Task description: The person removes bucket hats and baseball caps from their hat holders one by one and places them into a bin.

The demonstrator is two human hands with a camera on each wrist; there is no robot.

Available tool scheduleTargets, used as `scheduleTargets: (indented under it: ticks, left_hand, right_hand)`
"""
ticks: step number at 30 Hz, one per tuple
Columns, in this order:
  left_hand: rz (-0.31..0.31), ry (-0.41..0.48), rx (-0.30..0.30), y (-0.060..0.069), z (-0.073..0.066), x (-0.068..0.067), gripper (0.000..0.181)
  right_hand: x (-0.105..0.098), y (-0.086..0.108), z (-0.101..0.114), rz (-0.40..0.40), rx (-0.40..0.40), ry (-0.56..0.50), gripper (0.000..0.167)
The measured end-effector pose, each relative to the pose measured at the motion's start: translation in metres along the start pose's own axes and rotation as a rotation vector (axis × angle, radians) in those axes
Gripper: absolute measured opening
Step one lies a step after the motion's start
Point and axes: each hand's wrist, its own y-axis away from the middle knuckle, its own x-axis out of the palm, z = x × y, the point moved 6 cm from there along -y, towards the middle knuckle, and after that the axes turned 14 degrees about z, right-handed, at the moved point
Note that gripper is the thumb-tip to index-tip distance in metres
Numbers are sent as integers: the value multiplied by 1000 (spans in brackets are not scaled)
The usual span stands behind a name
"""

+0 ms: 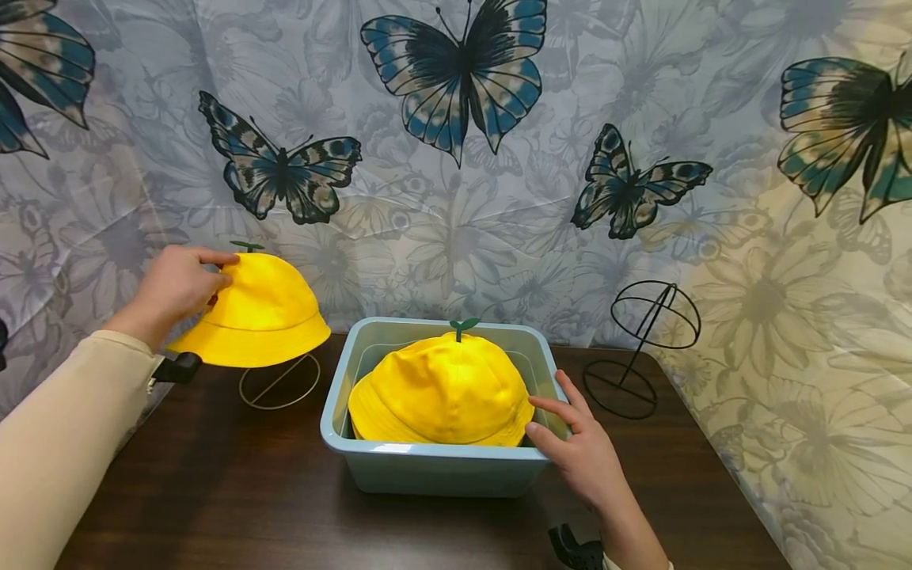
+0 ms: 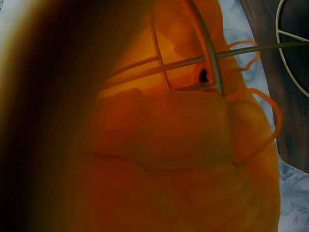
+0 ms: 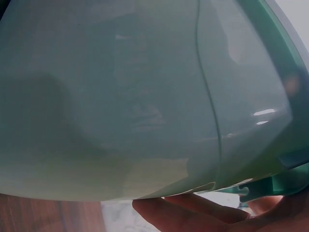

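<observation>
At the left, a yellow bucket hat (image 1: 267, 301) with a green sprout on top sits over a wire hat stand (image 1: 317, 388). My left hand (image 1: 178, 281) pinches its crown near the sprout. From below, the left wrist view shows the hat's inside (image 2: 183, 130), a loose strap and the stand's wires (image 2: 212, 72). A second yellow hat (image 1: 442, 388) with a sprout lies in a light-blue plastic basin (image 1: 442, 475). My right hand (image 1: 587, 451) grips the basin's right rim, thumb and a finger beside that hat's brim; other fingers (image 3: 178, 212) lie along the outer wall.
A bare black wire hat stand (image 1: 634, 372) stands right of the basin. All of it rests on a dark wooden table (image 1: 249, 491). Behind hangs a cloth backdrop (image 1: 456, 237) printed with butterflies and flowers.
</observation>
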Motion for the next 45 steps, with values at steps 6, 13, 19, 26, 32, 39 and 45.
scheduleTargets:
  ticks: [6, 13, 19, 26, 32, 39, 45]
  left_hand:
    - [16, 70, -51, -4, 2, -7, 43]
    - [12, 114, -78, -9, 4, -13, 43]
    - [5, 105, -58, -19, -1, -17, 41]
    - [43, 46, -51, -29, -9, -18, 40]
    - [107, -21, -19, -36, -13, -13, 39]
    - [68, -264, 81, -39, -31, -13, 34]
    - [-10, -426, 242, -40, -60, -11, 28]
  right_hand:
    - [1, 0, -1, -1, 1, 1, 37]
    - [1, 1, 0, 0, 14, 2, 37]
    - [1, 0, 0, 3, 18, -2, 38]
    - [2, 0, 0, 8, 9, -17, 37]
    - [2, 1, -1, 4, -2, -24, 36]
    - [2, 1, 0, 9, -5, -17, 37]
    - [1, 1, 0, 0, -5, -4, 37]
